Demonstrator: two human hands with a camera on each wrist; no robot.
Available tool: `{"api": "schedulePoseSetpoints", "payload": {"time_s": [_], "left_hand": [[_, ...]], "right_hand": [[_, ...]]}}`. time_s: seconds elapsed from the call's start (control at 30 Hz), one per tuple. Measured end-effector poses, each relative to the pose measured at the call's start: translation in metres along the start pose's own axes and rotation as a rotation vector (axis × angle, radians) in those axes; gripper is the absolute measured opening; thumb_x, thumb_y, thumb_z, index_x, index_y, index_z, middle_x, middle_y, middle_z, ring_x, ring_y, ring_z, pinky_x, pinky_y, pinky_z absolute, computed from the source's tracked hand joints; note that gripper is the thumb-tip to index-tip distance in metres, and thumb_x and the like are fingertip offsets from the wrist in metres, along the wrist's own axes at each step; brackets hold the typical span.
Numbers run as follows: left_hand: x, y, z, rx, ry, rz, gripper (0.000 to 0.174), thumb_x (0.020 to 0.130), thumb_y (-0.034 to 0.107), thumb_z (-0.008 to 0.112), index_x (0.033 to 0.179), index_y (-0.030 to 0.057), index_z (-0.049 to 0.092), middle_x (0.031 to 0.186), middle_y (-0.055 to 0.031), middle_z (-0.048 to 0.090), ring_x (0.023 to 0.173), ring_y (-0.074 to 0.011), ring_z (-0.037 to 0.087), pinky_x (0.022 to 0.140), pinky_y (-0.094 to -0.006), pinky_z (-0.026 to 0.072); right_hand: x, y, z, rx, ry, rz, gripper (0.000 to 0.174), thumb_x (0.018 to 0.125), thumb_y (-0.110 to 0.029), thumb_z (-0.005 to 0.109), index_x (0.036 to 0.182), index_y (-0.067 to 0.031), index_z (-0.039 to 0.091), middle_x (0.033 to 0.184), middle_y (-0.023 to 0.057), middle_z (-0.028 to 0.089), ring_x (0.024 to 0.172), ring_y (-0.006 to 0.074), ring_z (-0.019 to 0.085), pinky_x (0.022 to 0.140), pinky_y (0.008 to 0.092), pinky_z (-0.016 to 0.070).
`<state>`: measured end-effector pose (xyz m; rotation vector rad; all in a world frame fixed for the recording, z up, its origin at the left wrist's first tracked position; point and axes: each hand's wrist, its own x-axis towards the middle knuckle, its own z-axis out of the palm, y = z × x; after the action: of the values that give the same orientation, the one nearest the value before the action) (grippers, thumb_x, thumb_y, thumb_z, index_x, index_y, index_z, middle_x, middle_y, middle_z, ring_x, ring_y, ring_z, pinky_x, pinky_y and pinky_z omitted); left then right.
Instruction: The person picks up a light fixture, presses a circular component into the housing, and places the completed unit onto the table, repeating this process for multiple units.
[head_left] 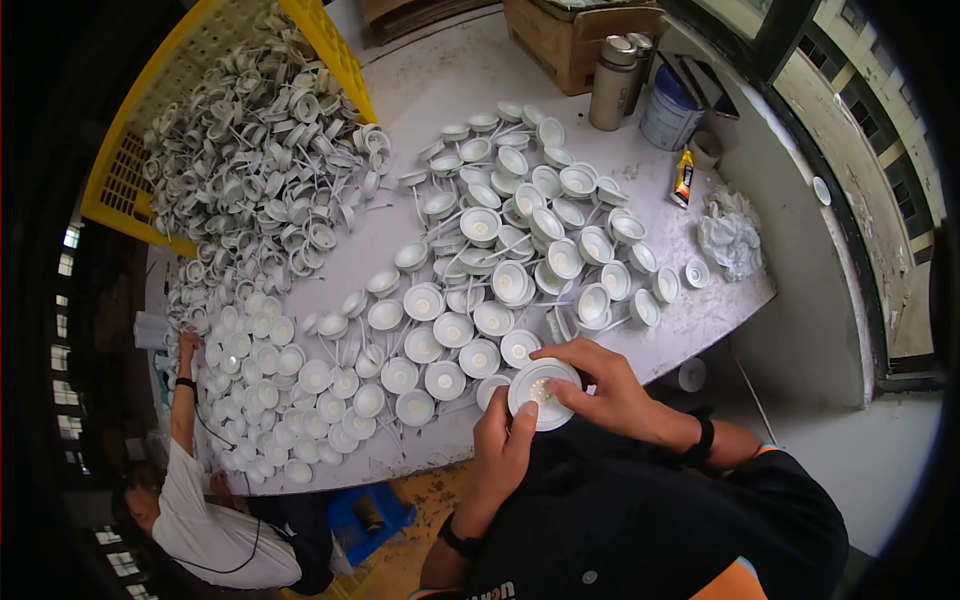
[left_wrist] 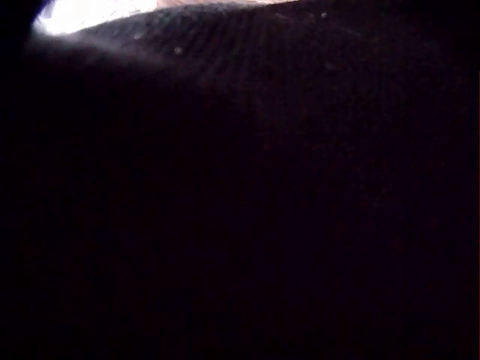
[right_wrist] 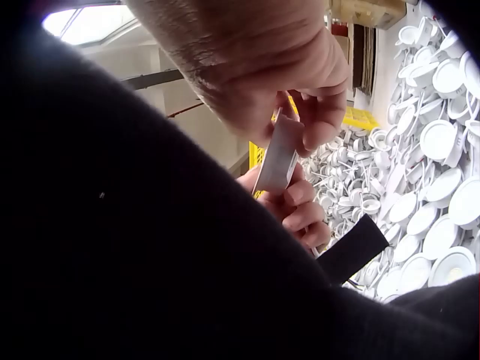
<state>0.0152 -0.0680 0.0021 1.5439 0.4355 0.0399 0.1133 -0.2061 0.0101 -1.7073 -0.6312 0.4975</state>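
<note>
A round white LED downlight (head_left: 537, 376) with small yellow LED dots at its centre is held between both hands, close in front of the body. My left hand (head_left: 497, 452) grips its near left edge, thumb over the face. From the right, my right hand (head_left: 612, 398) pinches the rim, its thumb reaching over the face near the dots. In the right wrist view the downlight (right_wrist: 279, 154) appears edge-on between the right hand (right_wrist: 259, 56) above and the left hand's curled fingers (right_wrist: 304, 214) below. Dark fabric fills nearly all of the left wrist view.
Many similar downlights (head_left: 480, 225) cover the table (head_left: 420, 85). A yellow crate (head_left: 115, 190) spills white housings at the back left. Metal flasks (head_left: 612, 85), a bucket (head_left: 670, 115), a glue tube (head_left: 683, 180) and crumpled plastic (head_left: 730, 235) stand or lie right. Another person (head_left: 225, 530) works left.
</note>
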Motion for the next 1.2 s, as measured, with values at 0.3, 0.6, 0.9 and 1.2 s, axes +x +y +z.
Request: {"api": "schedulePoseSetpoints", "payload": {"time_s": [0.3,0.6,0.9,1.2], "left_hand": [[0.007,0.005,0.005,0.338,0.034,0.116,0.024,0.084,0.019,0.050,0.097,-0.0020,0.049,0.081,-0.0209,0.058,0.074,-0.0336,0.059,0.065,-0.0382,0.0449],[0.007,0.001,0.002,0.258,0.030,0.106,0.027,0.085,0.017,0.046,0.104,-0.0013,0.045,0.091,-0.0248,0.057,0.084,-0.0404,0.057,0.070,-0.0416,0.0449],[0.005,0.010,0.003,0.251,0.058,0.114,0.030,0.086,0.018,0.045,0.109,-0.0012,0.044,0.094,-0.0243,0.057,0.086,-0.0388,0.058,0.073,-0.0404,0.0449],[0.000,0.000,0.000,0.302,0.019,0.129,0.026,0.086,0.018,0.046,0.103,-0.0021,0.047,0.088,-0.0246,0.057,0.081,-0.0385,0.058,0.069,-0.0407,0.0445]], "right_hand": [[0.003,-0.002,-0.003,0.432,-0.201,0.392,0.033,0.088,-0.011,0.051,0.121,-0.0118,0.051,0.084,0.0000,0.056,0.053,0.0033,0.048,0.046,0.0168,0.0408],[-0.001,-0.003,0.000,0.316,-0.182,0.317,0.036,0.090,-0.011,0.049,0.126,-0.0112,0.047,0.098,0.0028,0.055,0.062,0.0040,0.051,0.051,0.0175,0.0454],[-0.004,-0.005,0.007,0.387,-0.146,0.339,0.035,0.089,-0.010,0.051,0.123,-0.0086,0.048,0.098,0.0037,0.055,0.061,0.0038,0.051,0.049,0.0175,0.0441],[-0.008,0.001,0.007,0.162,-0.061,0.143,0.032,0.084,-0.006,0.053,0.116,-0.0052,0.053,0.098,0.0060,0.057,0.067,0.0079,0.053,0.056,0.0219,0.0446]]}}
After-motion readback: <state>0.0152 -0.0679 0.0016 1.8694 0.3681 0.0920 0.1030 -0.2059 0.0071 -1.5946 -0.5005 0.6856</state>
